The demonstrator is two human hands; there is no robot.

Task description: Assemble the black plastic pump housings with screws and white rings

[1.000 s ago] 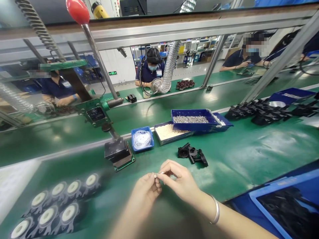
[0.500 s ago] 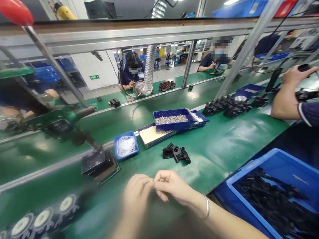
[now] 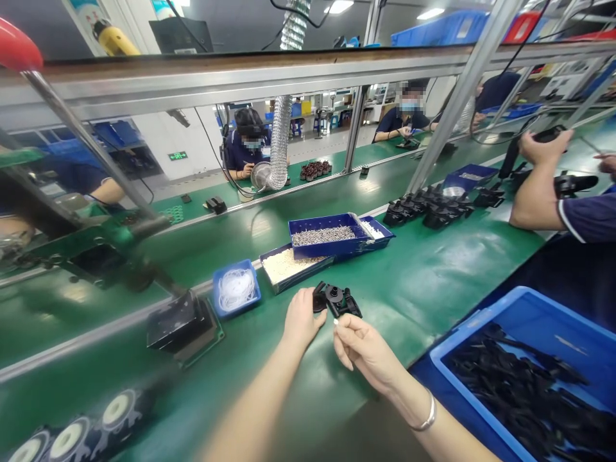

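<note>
A black plastic part point(image 3: 337, 296) with a round hub lies on the green work surface in front of me. My left hand point(image 3: 301, 319) is closed round the left end of this part, its thumb toward me and its fingers partly hidden behind. Just below the part, my right hand point(image 3: 360, 346) pinches a small white piece point(image 3: 335, 322) between thumb and index finger. What kind of piece it is, I cannot make out. A silver bangle point(image 3: 427, 410) sits on the right wrist.
Beyond the part stand a blue tray of small metal pins point(image 3: 322, 249), a tray of cream pieces point(image 3: 298, 282) and a blue box of white rings point(image 3: 235, 314). A blue bin point(image 3: 481, 378) of black parts is at right. A co-worker's arm point(image 3: 534, 192) reaches in there.
My hands were together nearer me, fingertips touching. They have parted and moved forward; the left has taken hold of the black part, while the right holds the white piece beside it.
</note>
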